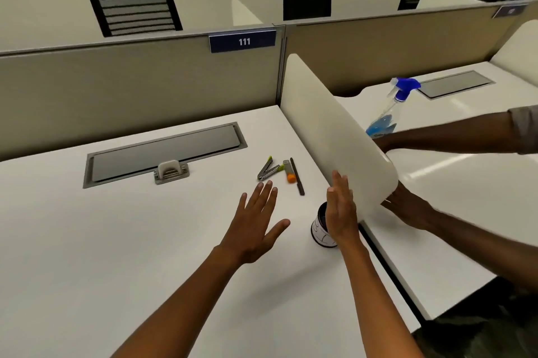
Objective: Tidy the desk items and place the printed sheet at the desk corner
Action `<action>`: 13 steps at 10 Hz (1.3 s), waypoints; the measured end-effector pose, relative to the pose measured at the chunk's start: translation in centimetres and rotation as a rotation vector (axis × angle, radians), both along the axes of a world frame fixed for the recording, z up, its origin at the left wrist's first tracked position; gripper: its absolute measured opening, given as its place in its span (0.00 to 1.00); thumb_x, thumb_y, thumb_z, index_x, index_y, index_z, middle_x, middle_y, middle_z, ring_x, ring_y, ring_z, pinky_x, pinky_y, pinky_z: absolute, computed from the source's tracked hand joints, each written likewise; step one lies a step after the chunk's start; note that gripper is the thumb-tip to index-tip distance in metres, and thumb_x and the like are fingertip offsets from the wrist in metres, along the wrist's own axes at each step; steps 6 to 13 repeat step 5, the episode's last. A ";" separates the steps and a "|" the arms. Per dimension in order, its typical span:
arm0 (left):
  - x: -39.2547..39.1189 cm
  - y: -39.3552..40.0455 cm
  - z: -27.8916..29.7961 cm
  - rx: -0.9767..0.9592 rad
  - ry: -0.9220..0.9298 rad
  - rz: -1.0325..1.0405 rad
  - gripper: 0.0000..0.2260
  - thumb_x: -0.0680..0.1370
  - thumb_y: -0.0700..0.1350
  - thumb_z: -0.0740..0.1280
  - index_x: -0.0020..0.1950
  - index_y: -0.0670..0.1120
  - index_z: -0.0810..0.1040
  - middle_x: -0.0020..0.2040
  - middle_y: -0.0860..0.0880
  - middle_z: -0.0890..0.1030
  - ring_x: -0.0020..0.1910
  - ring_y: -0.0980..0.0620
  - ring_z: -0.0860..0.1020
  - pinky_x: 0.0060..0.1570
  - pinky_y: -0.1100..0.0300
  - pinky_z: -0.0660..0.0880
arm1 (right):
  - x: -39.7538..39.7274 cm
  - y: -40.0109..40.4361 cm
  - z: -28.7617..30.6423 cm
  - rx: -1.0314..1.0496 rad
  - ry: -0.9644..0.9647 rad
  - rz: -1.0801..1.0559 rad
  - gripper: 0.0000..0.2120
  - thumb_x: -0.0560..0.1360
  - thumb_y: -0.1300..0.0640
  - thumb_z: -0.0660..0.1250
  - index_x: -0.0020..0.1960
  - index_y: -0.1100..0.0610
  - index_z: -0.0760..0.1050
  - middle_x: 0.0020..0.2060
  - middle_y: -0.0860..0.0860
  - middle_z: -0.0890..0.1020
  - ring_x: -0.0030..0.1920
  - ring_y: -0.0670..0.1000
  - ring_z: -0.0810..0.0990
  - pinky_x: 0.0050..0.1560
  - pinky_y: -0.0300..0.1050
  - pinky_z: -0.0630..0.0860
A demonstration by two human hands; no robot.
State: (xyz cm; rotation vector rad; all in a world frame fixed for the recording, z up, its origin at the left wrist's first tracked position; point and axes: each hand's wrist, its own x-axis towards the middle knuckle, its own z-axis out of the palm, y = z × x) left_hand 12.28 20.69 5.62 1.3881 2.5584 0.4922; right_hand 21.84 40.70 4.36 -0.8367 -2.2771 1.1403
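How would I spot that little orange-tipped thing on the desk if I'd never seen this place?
Start at the white divider panel on the desk's right side. Just left of it lies a small cluster; the orange-tipped item sits between the folding metal tool and the dark pen. Only it has an orange end.

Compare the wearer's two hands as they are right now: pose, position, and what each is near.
The left hand is spread palm-down, fingers fanned, over bare desk; the right hand stands edge-on with its fingers together. The left hand's fingertips point toward the stapler; the right hand is in front of the cup, beside the white divider. Both are open and hold nothing.
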 end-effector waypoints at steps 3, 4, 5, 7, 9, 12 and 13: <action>-0.2 -2.3 0.5 -0.013 0.011 0.038 0.34 0.79 0.66 0.43 0.80 0.49 0.40 0.79 0.52 0.36 0.77 0.55 0.32 0.77 0.48 0.37 | 0.2 -1.4 0.1 0.110 0.021 -0.074 0.23 0.82 0.51 0.56 0.75 0.57 0.63 0.75 0.54 0.64 0.76 0.53 0.59 0.76 0.53 0.59; -0.4 -3.4 0.7 -0.018 0.014 0.051 0.34 0.79 0.66 0.43 0.80 0.48 0.40 0.79 0.52 0.36 0.77 0.54 0.32 0.77 0.49 0.37 | 0.0 -2.1 1.0 0.073 0.126 -0.147 0.26 0.79 0.45 0.54 0.74 0.56 0.65 0.74 0.53 0.67 0.74 0.52 0.63 0.75 0.51 0.61; -0.6 -4.8 1.2 -0.014 0.020 0.085 0.35 0.78 0.66 0.41 0.80 0.48 0.40 0.79 0.52 0.35 0.77 0.54 0.32 0.77 0.48 0.37 | -0.7 -3.7 2.4 -0.008 0.206 -0.118 0.28 0.79 0.43 0.53 0.75 0.55 0.63 0.74 0.52 0.66 0.74 0.50 0.64 0.74 0.53 0.63; -0.6 -4.8 1.2 -0.014 0.020 0.085 0.35 0.78 0.66 0.41 0.80 0.48 0.40 0.79 0.52 0.35 0.77 0.54 0.32 0.77 0.48 0.37 | -0.7 -3.7 2.4 -0.008 0.206 -0.118 0.28 0.79 0.43 0.53 0.75 0.55 0.63 0.74 0.52 0.66 0.74 0.50 0.64 0.74 0.53 0.63; -0.6 -4.8 1.2 -0.014 0.020 0.085 0.35 0.78 0.66 0.41 0.80 0.48 0.40 0.79 0.52 0.35 0.77 0.54 0.32 0.77 0.48 0.37 | -0.7 -3.7 2.4 -0.008 0.206 -0.118 0.28 0.79 0.43 0.53 0.75 0.55 0.63 0.74 0.52 0.66 0.74 0.50 0.64 0.74 0.53 0.63; -0.6 -4.8 1.2 -0.014 0.020 0.085 0.35 0.78 0.66 0.41 0.80 0.48 0.40 0.79 0.52 0.35 0.77 0.54 0.32 0.77 0.48 0.37 | -0.7 -3.7 2.4 -0.008 0.206 -0.118 0.28 0.79 0.43 0.53 0.75 0.55 0.63 0.74 0.52 0.66 0.74 0.50 0.64 0.74 0.53 0.63; -0.6 -4.8 1.2 -0.014 0.020 0.085 0.35 0.78 0.66 0.41 0.80 0.48 0.40 0.79 0.52 0.35 0.77 0.54 0.32 0.77 0.48 0.37 | -0.7 -3.7 2.4 -0.008 0.206 -0.118 0.28 0.79 0.43 0.53 0.75 0.55 0.63 0.74 0.52 0.66 0.74 0.50 0.64 0.74 0.53 0.63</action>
